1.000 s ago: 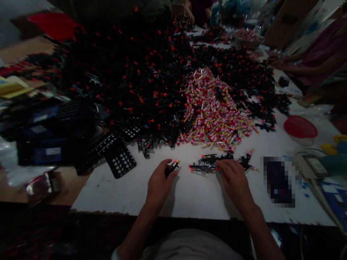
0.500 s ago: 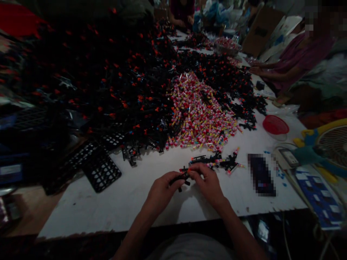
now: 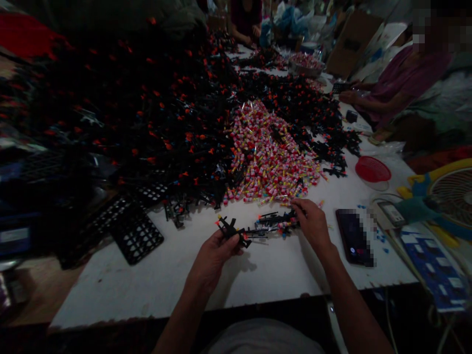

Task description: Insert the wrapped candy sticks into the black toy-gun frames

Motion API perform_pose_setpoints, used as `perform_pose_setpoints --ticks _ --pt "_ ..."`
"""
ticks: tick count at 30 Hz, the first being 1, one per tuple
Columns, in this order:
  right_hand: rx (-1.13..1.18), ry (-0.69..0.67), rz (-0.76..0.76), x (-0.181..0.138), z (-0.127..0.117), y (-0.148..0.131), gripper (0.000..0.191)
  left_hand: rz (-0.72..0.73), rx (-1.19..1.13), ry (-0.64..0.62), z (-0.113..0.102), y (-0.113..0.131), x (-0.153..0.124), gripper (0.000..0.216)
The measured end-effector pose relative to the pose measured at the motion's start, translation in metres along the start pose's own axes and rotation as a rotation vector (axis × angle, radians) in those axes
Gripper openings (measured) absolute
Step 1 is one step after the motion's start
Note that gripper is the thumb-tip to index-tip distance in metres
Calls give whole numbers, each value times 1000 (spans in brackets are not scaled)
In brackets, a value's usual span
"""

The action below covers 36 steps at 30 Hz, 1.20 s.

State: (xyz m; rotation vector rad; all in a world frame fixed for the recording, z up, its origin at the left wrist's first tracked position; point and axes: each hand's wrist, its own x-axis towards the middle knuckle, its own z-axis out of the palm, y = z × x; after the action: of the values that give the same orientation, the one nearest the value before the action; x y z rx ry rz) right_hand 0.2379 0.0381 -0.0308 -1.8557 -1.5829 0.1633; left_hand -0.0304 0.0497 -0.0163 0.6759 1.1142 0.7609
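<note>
My left hand [image 3: 214, 253] is closed round a small black plastic toy piece [image 3: 230, 230] and holds it just above the white table [image 3: 258, 275]. My right hand [image 3: 311, 221] reaches forward to a short row of black toy pieces [image 3: 273, 222] lying on the table, fingers curled over its right end. Just beyond lies a heap of pink, red and yellow wrapped candies [image 3: 269, 157]. A very large pile of black toy pieces with orange tips [image 3: 155, 108] covers the table's left and far part.
A black lattice tray [image 3: 136, 236] lies at the left. A phone [image 3: 354, 236], a red bowl [image 3: 372, 169], a power strip [image 3: 393, 214] and a fan [image 3: 453, 196] stand at the right. Another person in purple [image 3: 401, 83] works at the far right; a second person [image 3: 247, 22] sits at the far end.
My hands were together on one black piece; now they have parted. The left keeps the piece, the right has gone forward to the row of pieces.
</note>
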Motion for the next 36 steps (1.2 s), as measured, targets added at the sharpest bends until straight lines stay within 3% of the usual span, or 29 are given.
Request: perform_pose_setpoints --ticks 5,9,12,14,17,20,28,36 --pt "-362 -210 -149 29 22 0 9 94 -7 39 19 6 3 43" --pt "-313 -200 -216 35 23 -5 11 148 -6 75 22 6 7 42" --pt "-41 -63 -218 26 12 -23 11 147 -14 79 22 2 9 38" --pt "248 -9 -104 11 6 -41 12 132 -28 66 24 0 10 34" --pt "697 -53 153 -18 7 -67 14 79 -74 19 29 -1 9 32" --pt "901 -80 301 -44 17 -77 17 16 -141 -44 35 -1 7 34" --pt "655 -303 198 -66 16 -61 17 11 -160 -71 41 -4 0 35" --pt "489 -170 87 -70 14 -60 18 114 -66 -34 43 -11 -2 30"
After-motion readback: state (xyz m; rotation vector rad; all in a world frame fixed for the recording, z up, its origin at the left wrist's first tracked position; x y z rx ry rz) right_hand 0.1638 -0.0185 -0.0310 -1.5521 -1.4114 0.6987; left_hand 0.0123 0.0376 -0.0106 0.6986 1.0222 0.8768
